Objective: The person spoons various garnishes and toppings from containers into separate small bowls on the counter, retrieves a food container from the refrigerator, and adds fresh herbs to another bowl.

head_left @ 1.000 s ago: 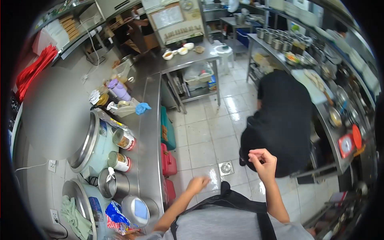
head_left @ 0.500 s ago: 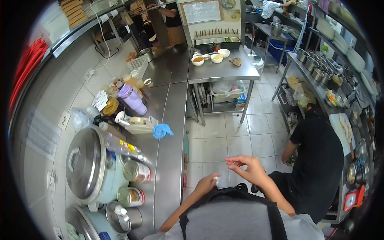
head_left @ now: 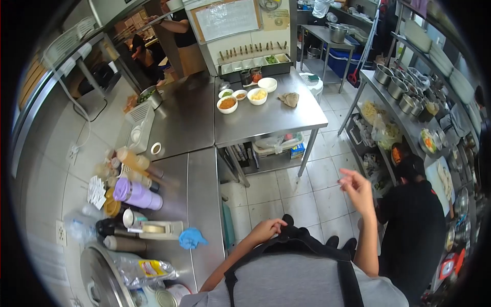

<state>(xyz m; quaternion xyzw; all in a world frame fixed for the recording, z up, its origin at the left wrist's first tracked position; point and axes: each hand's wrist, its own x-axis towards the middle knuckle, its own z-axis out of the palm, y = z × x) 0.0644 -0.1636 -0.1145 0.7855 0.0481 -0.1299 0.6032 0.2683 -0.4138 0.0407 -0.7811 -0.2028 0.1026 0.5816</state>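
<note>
My left hand point(head_left: 266, 231) is low in the centre, just above the dark apron point(head_left: 294, 240). Its fingers are loosely bent and apart, with nothing visible in them. Raised over the tiled floor, my right hand point(head_left: 358, 192) is open, fingers slightly apart and empty. Neither hand touches the other. Ahead of them stands a steel table point(head_left: 266, 121) with a bowl of orange food point(head_left: 227, 105), a bowl of yellow food point(head_left: 257, 96) and an empty-looking white bowl point(head_left: 267, 84). A brownish crumpled item point(head_left: 289, 99) lies to their right.
A person in black point(head_left: 414, 225) bends beside the right-hand counter point(head_left: 404, 110). The left counter point(head_left: 204, 204) holds a purple tumbler point(head_left: 137, 194), a tape dispenser point(head_left: 158, 229), a blue crumpled item point(head_left: 192, 238) and a lidded pot point(head_left: 102, 279). Other people are in the background.
The view has moved forward, bringing the steel table nearer. My right hand has risen and moved right, its fingers spreading from a pinch. The person in black now appears farther right.
</note>
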